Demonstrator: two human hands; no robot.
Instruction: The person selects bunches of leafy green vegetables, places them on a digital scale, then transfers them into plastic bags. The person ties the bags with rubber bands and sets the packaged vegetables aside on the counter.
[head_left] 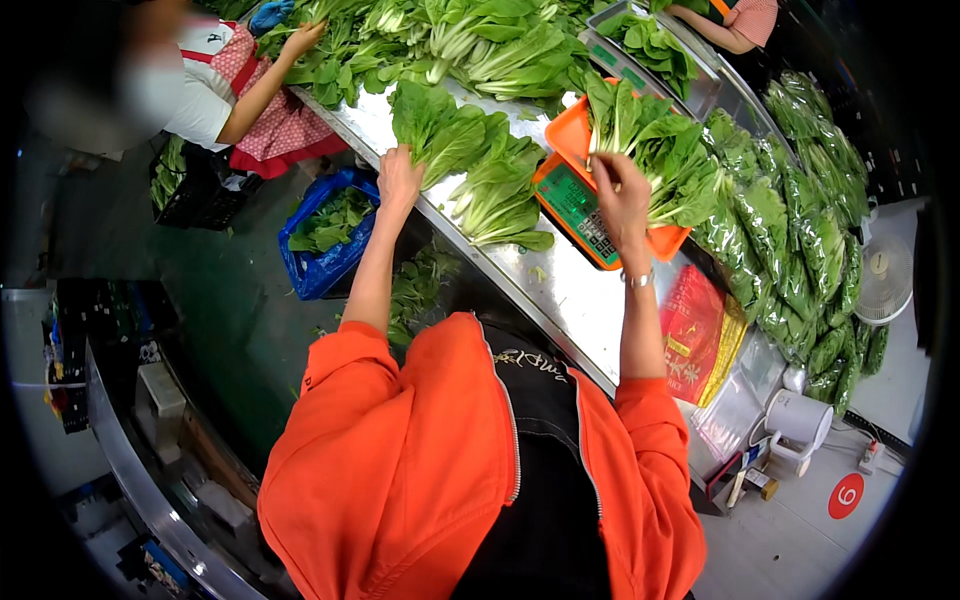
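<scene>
My left hand (400,182) is closed on the stem end of a bunch of leafy greens (440,135) at the metal table's near edge. Just right of it, another bunch of greens (497,195) lies on the table with its white stems toward me. My right hand (624,200) is over an orange digital scale (572,205) with a green panel and dark keys. Its curled fingers pinch at the stem ends of greens (670,165) heaped on the scale's orange pan (568,132). The hand hides part of the keypad and pan.
A large pile of loose greens (480,40) covers the far table. Bagged greens (790,240) are stacked at right, near red and yellow plastic bags (695,325) and a white fan (886,280). A blue-lined bin (305,268) stands left. Co-workers' arms (255,105) reach in at the back.
</scene>
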